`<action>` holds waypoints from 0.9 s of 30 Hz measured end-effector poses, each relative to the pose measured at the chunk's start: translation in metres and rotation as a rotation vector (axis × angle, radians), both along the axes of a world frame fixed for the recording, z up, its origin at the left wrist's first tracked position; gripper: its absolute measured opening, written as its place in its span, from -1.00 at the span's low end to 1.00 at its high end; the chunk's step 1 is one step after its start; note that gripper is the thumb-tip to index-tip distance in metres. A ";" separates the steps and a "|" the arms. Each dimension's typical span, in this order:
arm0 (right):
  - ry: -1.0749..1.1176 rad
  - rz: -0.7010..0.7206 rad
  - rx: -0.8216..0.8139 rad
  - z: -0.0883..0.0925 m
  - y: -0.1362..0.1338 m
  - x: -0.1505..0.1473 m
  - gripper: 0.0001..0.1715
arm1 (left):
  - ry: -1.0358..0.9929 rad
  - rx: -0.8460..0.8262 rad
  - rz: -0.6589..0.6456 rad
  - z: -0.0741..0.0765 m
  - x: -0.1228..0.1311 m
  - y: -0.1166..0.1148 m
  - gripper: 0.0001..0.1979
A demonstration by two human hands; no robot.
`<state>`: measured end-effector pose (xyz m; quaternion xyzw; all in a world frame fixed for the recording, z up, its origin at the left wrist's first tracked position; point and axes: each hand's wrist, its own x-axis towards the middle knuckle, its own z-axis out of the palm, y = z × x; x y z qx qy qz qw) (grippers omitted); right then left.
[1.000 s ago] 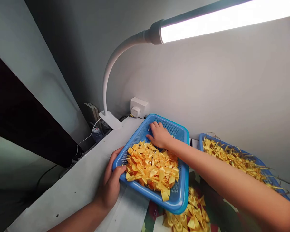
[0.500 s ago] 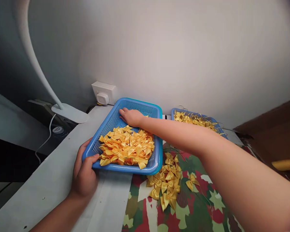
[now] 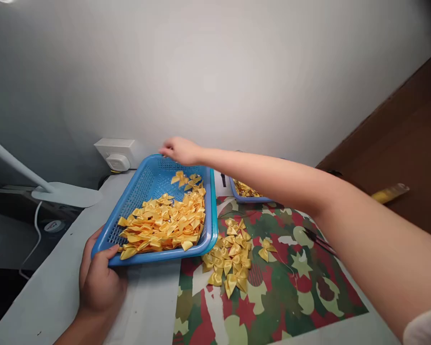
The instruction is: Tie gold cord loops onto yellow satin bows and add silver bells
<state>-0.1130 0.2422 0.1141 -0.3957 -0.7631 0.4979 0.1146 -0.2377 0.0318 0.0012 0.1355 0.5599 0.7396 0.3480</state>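
Observation:
My left hand [image 3: 102,275] grips the near left corner of a blue plastic basket [image 3: 129,203], thumb over the rim and fingers beneath. The basket is tilted toward me, and a teal rim [image 3: 214,211] shows just outside its right side. A heap of yellow ribbon bows [image 3: 168,220] fills its near part; a few more bows [image 3: 187,179] lie higher on the mesh bottom. Above the far rim is my right hand [image 3: 181,151], slightly blurred, its fingers curled in. Whatever they might hold is hidden.
Several yellow bows [image 3: 233,258] lie piled on a camouflage-patterned mat [image 3: 273,306], with a single bow [image 3: 266,249] beside them. Partly behind my right arm are a second basket [image 3: 249,197] and dark-tipped scissors or pliers [image 3: 318,239]. A white lamp base [image 3: 70,194] stands at left.
My right hand has risen from inside the basket to above its far rim. Loose bows now show in the far part of the basket. The view has shifted right.

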 end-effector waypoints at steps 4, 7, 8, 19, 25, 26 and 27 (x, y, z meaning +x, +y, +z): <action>0.030 -0.039 -0.132 0.013 -0.016 0.052 -0.63 | -0.007 -0.009 -0.023 0.003 0.001 -0.002 -0.60; 0.028 -0.048 -0.241 0.013 -0.038 0.086 -0.64 | -0.004 -0.009 -0.040 0.002 0.001 -0.004 -0.62; 0.027 -0.060 -0.272 0.013 -0.047 0.095 -0.64 | 0.000 -0.008 -0.048 0.002 0.000 -0.004 -0.63; 0.009 -0.154 -0.542 -0.041 -0.140 0.156 -0.61 | 0.006 -0.074 -0.055 0.004 0.001 -0.003 -0.59; -0.120 -0.141 0.355 -0.101 -0.152 0.168 -0.66 | 0.012 -0.075 -0.035 0.003 -0.001 -0.005 -0.61; -0.170 -0.059 0.567 -0.109 -0.151 0.169 -0.64 | 0.008 -0.071 -0.042 0.003 -0.001 -0.005 -0.61; -0.216 0.002 0.746 -0.115 -0.150 0.170 -0.59 | 0.004 -0.065 -0.053 0.002 -0.001 -0.005 -0.61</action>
